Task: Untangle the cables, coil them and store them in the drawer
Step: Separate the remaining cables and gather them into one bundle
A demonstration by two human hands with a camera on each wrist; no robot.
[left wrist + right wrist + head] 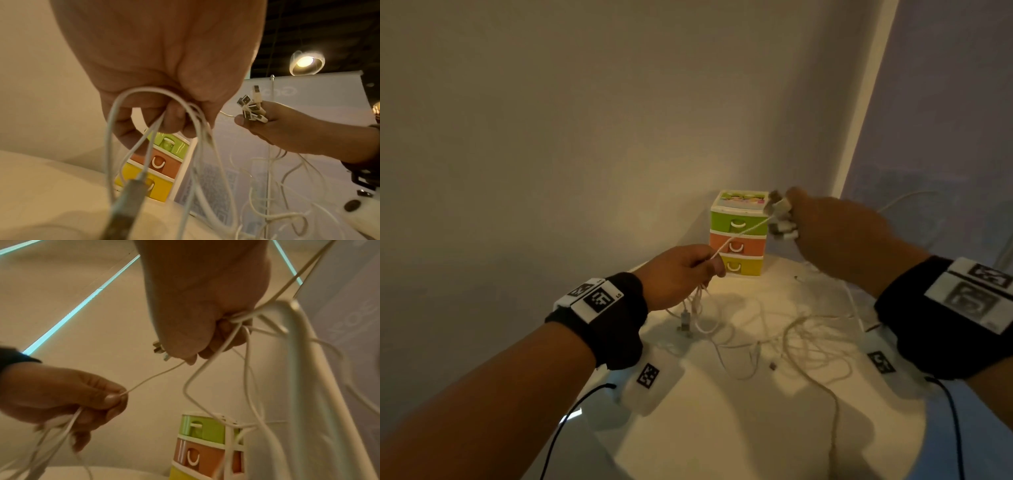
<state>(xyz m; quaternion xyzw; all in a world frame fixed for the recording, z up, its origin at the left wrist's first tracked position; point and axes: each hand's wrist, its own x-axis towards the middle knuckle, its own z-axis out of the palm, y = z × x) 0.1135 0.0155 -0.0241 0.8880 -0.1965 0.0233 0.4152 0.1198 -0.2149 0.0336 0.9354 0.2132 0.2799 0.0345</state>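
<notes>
Several white cables (801, 339) lie tangled on the round white table (722, 428). My right hand (835, 236) is raised and grips a bunch of USB plugs (780, 219), also seen as plugs (252, 107), with cords hanging from its fist (236, 331). My left hand (681, 274) pinches one taut cable (739, 233) that runs up to the plugs, and it holds loops (156, 129) with a connector dangling below (685, 322). The small drawer unit (738, 236) with green, orange and yellow drawers stands behind, all three closed.
The drawer unit sits at the table's far edge in a corner between a beige wall (551, 137) and a grey panel (945, 137). A loose small plug (773, 366) lies on the table. Black leads (571, 421) hang from my wrist bands.
</notes>
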